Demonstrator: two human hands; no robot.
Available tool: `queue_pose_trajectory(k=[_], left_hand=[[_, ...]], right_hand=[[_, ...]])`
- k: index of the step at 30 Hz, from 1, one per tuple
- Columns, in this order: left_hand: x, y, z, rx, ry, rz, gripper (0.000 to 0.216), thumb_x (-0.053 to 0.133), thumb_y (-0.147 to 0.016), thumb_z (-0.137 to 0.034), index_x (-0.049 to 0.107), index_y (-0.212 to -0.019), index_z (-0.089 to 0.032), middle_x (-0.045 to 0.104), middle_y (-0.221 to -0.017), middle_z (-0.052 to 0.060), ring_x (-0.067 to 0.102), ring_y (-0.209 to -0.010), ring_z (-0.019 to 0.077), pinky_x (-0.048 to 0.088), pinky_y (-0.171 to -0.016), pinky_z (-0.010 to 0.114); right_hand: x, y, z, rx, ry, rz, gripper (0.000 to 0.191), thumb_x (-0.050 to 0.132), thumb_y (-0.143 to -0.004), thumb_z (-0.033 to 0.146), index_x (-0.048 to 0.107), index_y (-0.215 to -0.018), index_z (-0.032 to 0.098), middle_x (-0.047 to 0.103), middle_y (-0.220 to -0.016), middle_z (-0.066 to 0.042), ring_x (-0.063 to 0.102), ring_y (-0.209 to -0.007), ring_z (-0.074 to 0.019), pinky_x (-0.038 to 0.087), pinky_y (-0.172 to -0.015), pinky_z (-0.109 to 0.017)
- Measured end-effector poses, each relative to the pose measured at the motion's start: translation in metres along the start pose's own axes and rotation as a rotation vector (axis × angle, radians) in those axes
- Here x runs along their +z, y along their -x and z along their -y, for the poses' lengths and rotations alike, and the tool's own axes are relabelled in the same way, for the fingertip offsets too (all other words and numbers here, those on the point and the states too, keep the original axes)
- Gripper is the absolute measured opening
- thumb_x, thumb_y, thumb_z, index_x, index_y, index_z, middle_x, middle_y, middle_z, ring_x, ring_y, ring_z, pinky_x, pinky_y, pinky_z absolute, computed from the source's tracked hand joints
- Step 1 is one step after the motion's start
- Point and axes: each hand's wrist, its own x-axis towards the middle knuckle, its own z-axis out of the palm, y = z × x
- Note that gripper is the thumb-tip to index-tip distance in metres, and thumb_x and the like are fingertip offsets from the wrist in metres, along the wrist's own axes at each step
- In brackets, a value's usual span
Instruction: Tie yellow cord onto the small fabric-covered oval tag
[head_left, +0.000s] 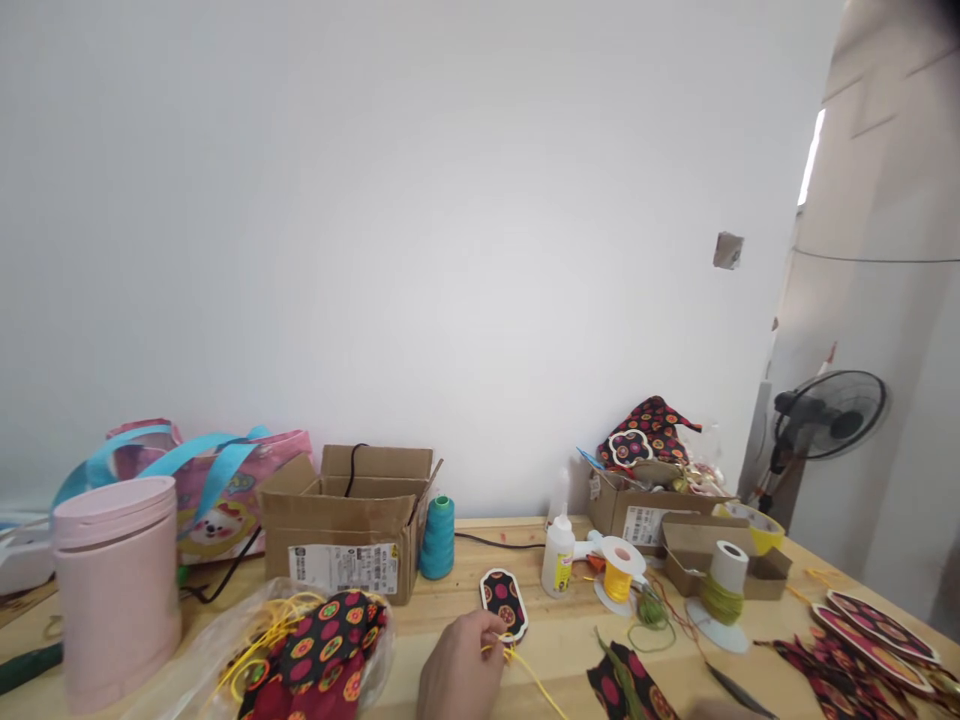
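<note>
My left hand (463, 668) is closed at the bottom centre, with thumb and fingers pinching a thin yellow cord (534, 680). The cord trails down to the right from my fingertips. Just beyond them, an oblong patch of dark floral fabric with a cream border (504, 600) lies on the table, its lower end by the cord. At the bottom edge, a sliver of what looks like my right hand (720, 711) shows; its fingers are hidden. Close to it is a dark, slim pointed tool (739, 690); I cannot tell whether it is held.
A plastic bag of floral cloth (330, 640) lies left, near a pink canister (116, 590) and an open carton (337, 530). Beyond stand a teal thread cone (438, 540) and a glue bottle (559, 560). Rightward are a yellow cord spool (618, 580), green spool (721, 600) and bordered patches (881, 630).
</note>
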Motion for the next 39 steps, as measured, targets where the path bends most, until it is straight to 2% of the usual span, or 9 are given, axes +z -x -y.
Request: queue_pose_trajectory(k=[3, 6, 8, 16, 21, 26, 29, 35, 39], left_hand=[[-0.001, 0.001, 0.000, 0.053, -0.010, 0.037, 0.020, 0.047, -0.068, -0.016, 0.064, -0.077, -0.021, 0.067, -0.082, 0.004, 0.060, -0.078, 0.0166, 0.038, -0.066, 0.023], [-0.001, 0.000, -0.001, 0.084, -0.035, 0.057, 0.019, 0.045, -0.070, -0.021, 0.064, -0.072, -0.019, 0.067, -0.079, 0.006, 0.059, -0.076, 0.0194, 0.038, -0.063, 0.024], [0.000, -0.001, -0.001, 0.070, -0.074, 0.049, 0.018, 0.045, -0.070, -0.023, 0.063, -0.069, -0.018, 0.067, -0.076, 0.007, 0.058, -0.074, 0.0209, 0.037, -0.062, 0.025], [0.010, -0.001, -0.001, -0.001, -0.104, 0.037, 0.019, 0.045, -0.071, -0.026, 0.060, -0.065, -0.016, 0.064, -0.068, 0.007, 0.055, -0.067, 0.0206, 0.033, -0.056, 0.025], [0.016, -0.002, 0.002, -0.048, 0.096, 0.117, 0.024, 0.047, -0.069, -0.029, 0.063, -0.058, -0.015, 0.060, -0.056, 0.002, 0.052, -0.058, 0.0170, 0.031, -0.050, 0.022], [0.015, -0.003, 0.000, -0.161, 0.208, 0.161, 0.027, 0.052, -0.065, -0.031, 0.059, -0.046, -0.012, 0.040, -0.040, -0.005, 0.038, -0.046, 0.0111, 0.023, -0.044, 0.020], [0.010, -0.004, -0.003, -0.205, 0.278, 0.171, 0.028, 0.057, -0.062, -0.033, 0.057, -0.042, -0.013, 0.033, -0.039, -0.007, 0.031, -0.045, 0.0090, 0.019, -0.043, 0.019], [0.006, -0.007, 0.000, -0.208, 0.491, 0.257, 0.035, 0.060, -0.058, -0.044, 0.061, -0.045, -0.012, 0.034, -0.039, -0.006, 0.028, -0.044, 0.0083, 0.020, -0.042, 0.019], [0.005, -0.008, 0.001, -0.250, 0.572, 0.249, 0.034, 0.063, -0.056, -0.045, 0.065, -0.052, -0.011, 0.037, -0.037, -0.006, 0.028, -0.040, 0.0072, 0.021, -0.041, 0.019]], right_hand=[[0.018, -0.022, 0.033, -0.069, -0.066, 0.093, 0.018, 0.062, -0.063, 0.029, 0.063, -0.081, 0.026, 0.064, -0.080, 0.000, 0.057, -0.073, -0.0160, 0.042, -0.064, -0.023], [0.028, -0.047, 0.063, 0.049, -0.061, 0.097, 0.019, 0.059, -0.058, 0.024, 0.064, -0.075, 0.021, 0.064, -0.073, -0.003, 0.057, -0.067, -0.0176, 0.039, -0.059, -0.024], [0.031, -0.059, 0.072, 0.088, -0.055, 0.110, 0.016, 0.058, -0.056, 0.022, 0.065, -0.070, 0.020, 0.064, -0.066, -0.002, 0.056, -0.062, -0.0166, 0.036, -0.054, -0.023], [0.044, -0.060, 0.045, -0.011, -0.260, 0.099, 0.014, 0.049, -0.059, 0.012, 0.062, -0.059, 0.017, 0.062, -0.058, 0.001, 0.051, -0.052, -0.0090, 0.029, -0.047, -0.017], [0.044, -0.056, 0.042, 0.023, -0.322, 0.086, 0.011, 0.050, -0.060, 0.013, 0.061, -0.059, 0.017, 0.059, -0.055, 0.002, 0.049, -0.049, -0.0085, 0.030, -0.046, -0.016], [0.045, -0.056, 0.038, 0.063, -0.245, 0.040, 0.013, 0.048, -0.060, 0.010, 0.058, -0.056, 0.017, 0.059, -0.056, 0.001, 0.050, -0.053, -0.0108, 0.031, -0.048, -0.019], [0.046, -0.059, 0.034, 0.089, -0.232, 0.006, 0.014, 0.046, -0.060, 0.010, 0.056, -0.056, 0.018, 0.059, -0.057, 0.001, 0.050, -0.055, -0.0119, 0.031, -0.050, -0.020], [0.040, -0.064, 0.030, 0.161, -0.240, -0.013, 0.012, 0.047, -0.060, 0.010, 0.053, -0.054, 0.017, 0.058, -0.056, 0.000, 0.050, -0.054, -0.0124, 0.030, -0.048, -0.021], [0.037, -0.064, 0.028, 0.170, -0.265, -0.035, 0.010, 0.046, -0.059, 0.011, 0.051, -0.054, 0.017, 0.055, -0.053, 0.001, 0.049, -0.051, -0.0120, 0.028, -0.046, -0.020]])
